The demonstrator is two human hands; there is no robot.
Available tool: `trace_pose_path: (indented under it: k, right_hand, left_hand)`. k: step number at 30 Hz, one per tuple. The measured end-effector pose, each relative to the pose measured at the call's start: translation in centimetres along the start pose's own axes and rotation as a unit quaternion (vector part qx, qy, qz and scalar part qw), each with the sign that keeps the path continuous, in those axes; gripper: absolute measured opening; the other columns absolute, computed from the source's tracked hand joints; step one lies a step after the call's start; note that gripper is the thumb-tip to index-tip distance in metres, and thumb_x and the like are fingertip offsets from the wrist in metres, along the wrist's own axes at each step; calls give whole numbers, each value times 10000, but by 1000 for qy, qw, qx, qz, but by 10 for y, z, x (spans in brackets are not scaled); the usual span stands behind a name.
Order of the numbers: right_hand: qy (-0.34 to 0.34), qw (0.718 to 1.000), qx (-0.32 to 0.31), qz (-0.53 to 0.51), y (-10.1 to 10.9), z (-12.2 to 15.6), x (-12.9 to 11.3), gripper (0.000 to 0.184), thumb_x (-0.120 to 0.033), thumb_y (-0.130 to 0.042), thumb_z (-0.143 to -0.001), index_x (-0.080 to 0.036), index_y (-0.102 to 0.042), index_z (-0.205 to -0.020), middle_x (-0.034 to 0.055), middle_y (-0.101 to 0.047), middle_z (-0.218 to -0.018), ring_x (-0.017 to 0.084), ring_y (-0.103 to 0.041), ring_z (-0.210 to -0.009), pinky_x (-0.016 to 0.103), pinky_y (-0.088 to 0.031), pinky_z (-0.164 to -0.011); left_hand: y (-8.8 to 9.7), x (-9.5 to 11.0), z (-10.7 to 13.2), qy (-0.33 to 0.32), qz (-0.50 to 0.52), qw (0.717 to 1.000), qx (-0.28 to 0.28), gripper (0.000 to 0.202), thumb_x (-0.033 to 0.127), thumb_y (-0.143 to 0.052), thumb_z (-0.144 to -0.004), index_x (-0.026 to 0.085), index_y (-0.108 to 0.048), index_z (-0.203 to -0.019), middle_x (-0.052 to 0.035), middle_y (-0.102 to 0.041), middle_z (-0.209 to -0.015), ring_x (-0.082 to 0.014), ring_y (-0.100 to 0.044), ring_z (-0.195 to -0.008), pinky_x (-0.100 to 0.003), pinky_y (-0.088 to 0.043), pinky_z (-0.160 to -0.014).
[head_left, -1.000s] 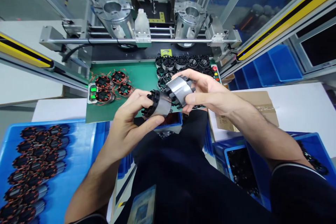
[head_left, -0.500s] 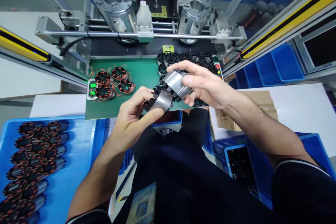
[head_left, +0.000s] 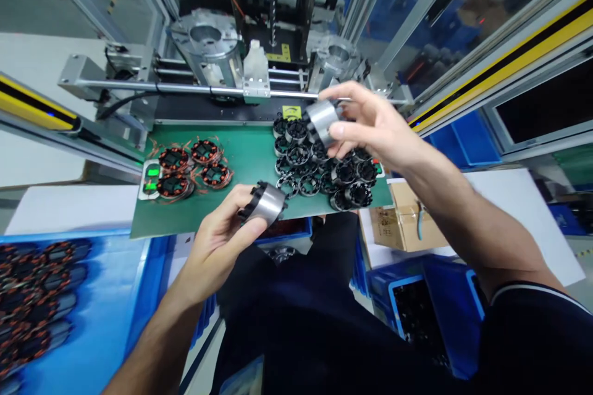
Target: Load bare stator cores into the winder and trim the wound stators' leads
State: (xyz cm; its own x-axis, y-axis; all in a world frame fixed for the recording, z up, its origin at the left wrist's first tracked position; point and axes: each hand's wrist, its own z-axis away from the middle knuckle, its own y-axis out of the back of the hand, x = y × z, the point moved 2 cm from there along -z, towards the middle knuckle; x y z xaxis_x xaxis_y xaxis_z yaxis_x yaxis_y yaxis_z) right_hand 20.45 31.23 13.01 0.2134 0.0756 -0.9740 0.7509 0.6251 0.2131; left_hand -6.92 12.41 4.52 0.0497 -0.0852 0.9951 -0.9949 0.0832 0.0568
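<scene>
My left hand (head_left: 229, 231) grips a motor stator core (head_left: 267, 202), a silver ring with black toothed plastic ends, just above the front edge of the green work surface (head_left: 245, 154). Higher and to the right, my right hand (head_left: 370, 123) holds a second stator core (head_left: 323, 118) between thumb and fingers, tilted. The two cores are apart. Below the right hand, several unwound stator cores (head_left: 309, 184) stand in rows, some stacked. Several copper-wound stators (head_left: 215, 174) with loose wire ends sit at the left of the green surface.
Behind the surface is a machine with two metal cylinder fixtures (head_left: 206, 52) and a horizontal rail (head_left: 176, 87). Yellow-black side bars (head_left: 37, 105) flank it. A blue tray (head_left: 111, 296) of wound stators lies at left. A cardboard box (head_left: 403, 222) and blue bins (head_left: 430, 315) are at right.
The two cores, close together before, are now separated. My right hand has moved up with its core over the rows; my left has moved down and left. The view has shifted.
</scene>
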Motion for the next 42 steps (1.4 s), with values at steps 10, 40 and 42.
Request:
trace_pose_path:
  k: [10,40,42]
  right_hand:
    - [16,824,170,541,148,-150,2,830,-621,-911,-841,-228,-650,-1524,164,-755,-1443,462,-684,-1360,597,-577,-1175]
    - [-127,702,38,700,194,-208,-6,968,-953,-806,-601,-356,-850,-1361,66,-896,-1050,328,-802,-1229,440,-540,-876]
    - [-95,744,91,655,195,-203,-3,1069,-961,-866,-441,-332,-884,-1305,112,-887,-1167,409,-766,-1307,501,-526,-949]
  left_hand:
    - [11,-54,12,101,95,977,163,514,481,-946,-900,318,-693,-1317,-17,-812,-1174,-217,-772,-1054,-300,-606,-957]
    - [4,-12,2,140,387,907,87,958,750,-982,-732,243,-723,-1502,-128,-857,-1276,-407,-853,-1177,-510,-702,-1031]
    - [3,-13,3,134,405,900,96,886,726,-987,-744,248,-735,-1447,-116,-862,-1254,-383,-861,-1145,-464,-707,-968]
